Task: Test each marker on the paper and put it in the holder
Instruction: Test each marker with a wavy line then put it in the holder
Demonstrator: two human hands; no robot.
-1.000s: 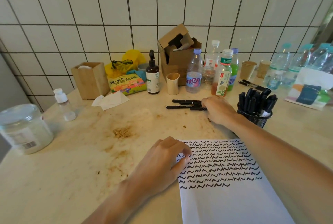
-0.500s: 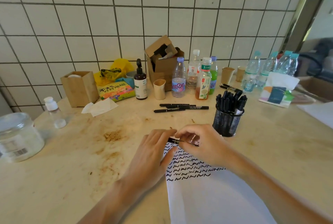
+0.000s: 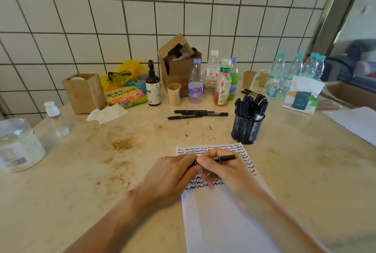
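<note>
Both hands hold one black marker (image 3: 224, 158) level over the white paper (image 3: 221, 218), whose upper part is covered with rows of black squiggles. My right hand (image 3: 220, 168) grips the marker's barrel, and its far end sticks out to the right. My left hand (image 3: 173, 173) grips the marker's left end, which is hidden by the fingers. Behind the paper to the right stands the black mesh holder (image 3: 247, 129), filled with several black markers. Three loose markers (image 3: 198, 113) lie on the table further back.
Bottles (image 3: 221, 83), paper cups (image 3: 249, 78), a brown pump bottle (image 3: 153, 87) and a cardboard box (image 3: 178, 65) line the tiled wall. A wooden box (image 3: 84, 93) and a plastic jar (image 3: 19, 144) stand at left. More white sheets (image 3: 354, 122) lie at right.
My right hand took a marker from the loose ones at the back and brought it over the paper. My left hand left the paper's edge and took hold of the marker's left end.
</note>
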